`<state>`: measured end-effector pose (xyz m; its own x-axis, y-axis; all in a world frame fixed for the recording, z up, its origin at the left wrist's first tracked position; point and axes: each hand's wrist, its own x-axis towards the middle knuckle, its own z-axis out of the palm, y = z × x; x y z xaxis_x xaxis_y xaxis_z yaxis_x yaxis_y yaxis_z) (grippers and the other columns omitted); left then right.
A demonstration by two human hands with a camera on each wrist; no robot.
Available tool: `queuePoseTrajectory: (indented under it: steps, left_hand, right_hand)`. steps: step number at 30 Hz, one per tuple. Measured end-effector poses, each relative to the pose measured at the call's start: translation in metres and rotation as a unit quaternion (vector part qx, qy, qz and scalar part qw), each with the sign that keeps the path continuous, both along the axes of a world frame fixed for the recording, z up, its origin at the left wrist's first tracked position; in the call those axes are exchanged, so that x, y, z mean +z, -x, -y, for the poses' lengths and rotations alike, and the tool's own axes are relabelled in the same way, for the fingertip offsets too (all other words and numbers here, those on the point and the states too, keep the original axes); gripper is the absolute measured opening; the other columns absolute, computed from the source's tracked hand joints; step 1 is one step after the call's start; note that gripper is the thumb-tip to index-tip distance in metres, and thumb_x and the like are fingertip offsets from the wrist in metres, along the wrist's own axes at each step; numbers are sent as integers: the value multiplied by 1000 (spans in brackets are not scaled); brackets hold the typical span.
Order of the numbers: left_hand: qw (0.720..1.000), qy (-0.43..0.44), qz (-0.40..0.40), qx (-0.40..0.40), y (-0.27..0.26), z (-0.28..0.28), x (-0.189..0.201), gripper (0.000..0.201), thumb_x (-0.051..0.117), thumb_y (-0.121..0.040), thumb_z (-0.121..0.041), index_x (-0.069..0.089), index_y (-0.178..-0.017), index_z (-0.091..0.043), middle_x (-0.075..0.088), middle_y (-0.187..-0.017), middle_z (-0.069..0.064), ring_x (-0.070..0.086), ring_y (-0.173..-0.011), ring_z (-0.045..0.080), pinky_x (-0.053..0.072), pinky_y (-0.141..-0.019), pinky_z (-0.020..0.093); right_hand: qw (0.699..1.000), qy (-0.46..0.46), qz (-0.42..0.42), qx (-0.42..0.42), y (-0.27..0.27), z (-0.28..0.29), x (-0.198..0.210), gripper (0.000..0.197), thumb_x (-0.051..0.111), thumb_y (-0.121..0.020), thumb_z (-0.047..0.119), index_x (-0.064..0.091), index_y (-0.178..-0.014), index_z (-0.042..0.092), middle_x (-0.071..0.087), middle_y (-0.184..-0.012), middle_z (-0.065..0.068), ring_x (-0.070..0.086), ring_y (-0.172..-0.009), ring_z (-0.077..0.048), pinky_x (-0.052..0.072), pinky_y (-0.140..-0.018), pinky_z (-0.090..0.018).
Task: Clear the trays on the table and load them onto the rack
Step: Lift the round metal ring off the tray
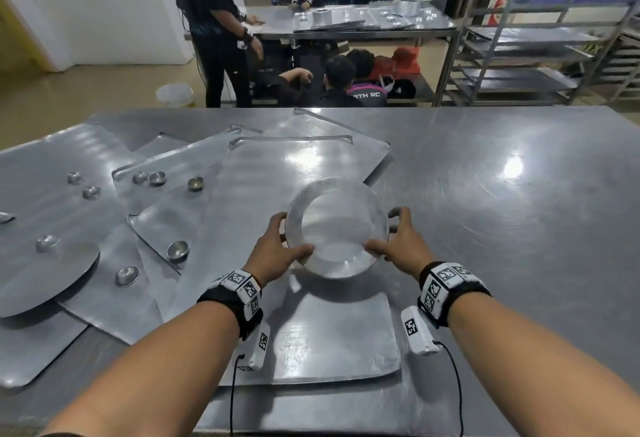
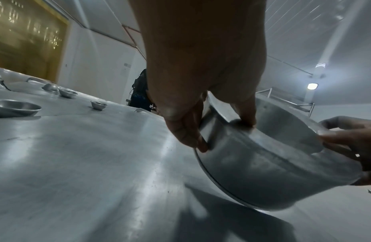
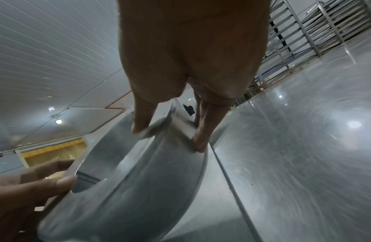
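Note:
A round metal pan [image 1: 337, 228] hangs tilted above a flat metal tray [image 1: 332, 343] at the table's middle. My left hand [image 1: 280, 249] grips its left rim, thumb inside and fingers outside. On the opposite rim my right hand [image 1: 398, 241] holds it the same way. The left wrist view shows the pan [image 2: 263, 165] lifted off the tray, its shadow beneath, my left hand [image 2: 203, 124] pinching the rim. In the right wrist view my right hand [image 3: 170, 127] pinches the pan [image 3: 139, 188] wall. Several overlapping trays [image 1: 194, 194] lie to the left.
Several small metal cups [image 1: 178, 250] and a round flat lid [image 1: 41, 277] sit on the left trays. The tray rack [image 1: 540, 31] stands at the far right beyond the table. People work at and crouch near a second table [image 1: 346, 26] behind.

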<state>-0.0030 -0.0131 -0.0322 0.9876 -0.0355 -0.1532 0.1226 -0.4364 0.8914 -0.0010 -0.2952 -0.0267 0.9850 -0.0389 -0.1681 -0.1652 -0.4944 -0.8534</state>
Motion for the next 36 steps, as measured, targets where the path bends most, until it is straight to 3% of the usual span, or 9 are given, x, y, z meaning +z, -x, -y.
queuePoseTrajectory:
  steps: [3, 6, 9, 12, 18, 22, 24, 28, 36]
  left_hand:
    - [997, 71, 12, 29, -2, 4, 10, 83, 84, -63, -65, 36, -126, -38, 62, -123, 0, 64, -109, 17, 57, -91, 40]
    - [987, 136, 14, 79, -6, 8, 17, 78, 61, -63, -89, 44, -108, -28, 62, -117, 8, 65, -105, 25, 55, -93, 53]
    - [984, 150, 34, 96, -5, 14, 25, 73, 49, -71, -91, 47, -105, -25, 57, -106, 1, 58, -94, 21, 52, -88, 42]
    - [984, 141, 38, 100, -2, 16, 26, 64, 48, -85, -78, 48, -118, -24, 58, -117, -3, 59, -104, 14, 52, -90, 36]
    - [986, 137, 31, 89, 10, 16, 19, 74, 45, -78, -85, 64, -114, -24, 70, -112, -2, 65, -106, 17, 52, -97, 42]
    - [992, 96, 56, 63, 25, 18, 8, 27, 61, -87, -54, 67, -105, -34, 73, -101, -7, 69, -98, 19, 54, -94, 49]
    - [994, 81, 53, 48, 31, 16, 4, 21, 65, -84, -36, 65, -106, -35, 72, -100, -7, 69, -96, 19, 55, -92, 50]
    - [998, 60, 32, 19, 39, 7, -1, 37, 64, -77, -19, 64, -113, -31, 73, -100, -4, 70, -94, 21, 56, -89, 51]
    - [1000, 16, 20, -16, 48, -7, -11, 44, 62, -76, -9, 63, -115, -31, 71, -104, -3, 69, -95, 18, 57, -87, 47]
  right_hand:
    - [996, -69, 38, -31, -3, -3, 11, 56, 69, -70, 78, 42, -95, 35, 60, -103, 4, 65, -92, -20, 59, -83, -56]
    - [988, -127, 38, -78, -8, -2, 14, 83, 48, -68, 96, 54, -92, 17, 65, -96, -17, 65, -87, -31, 54, -85, -64]
    - [981, -152, 51, -106, -3, -5, 22, 95, 45, -60, 101, 56, -96, 13, 61, -88, -6, 59, -82, -24, 55, -89, -52]
    - [977, -168, 54, -119, 2, -9, 26, 91, 50, -53, 100, 57, -101, 23, 65, -93, 1, 61, -84, -17, 54, -88, -45]
    - [990, -105, 36, -90, 12, -9, 14, 84, 52, -72, 91, 69, -118, 23, 73, -113, 5, 68, -107, -19, 54, -98, -50]
    - [996, -49, 48, -61, 28, -14, 10, 42, 65, -79, 65, 69, -104, 32, 75, -94, 5, 71, -92, -18, 57, -88, -49]
    - [997, -46, 41, -50, 35, -13, 6, 28, 70, -79, 45, 67, -107, 39, 74, -99, 10, 69, -96, -12, 56, -91, -48]
    - [999, -36, 22, -18, 43, -6, -6, 52, 64, -74, 16, 63, -117, 43, 72, -108, 7, 69, -100, -12, 57, -94, -47]
    - [1000, -19, 0, 12, 53, -3, -7, 59, 66, -78, 8, 62, -107, 59, 73, -108, 8, 72, -97, -16, 58, -91, -46]
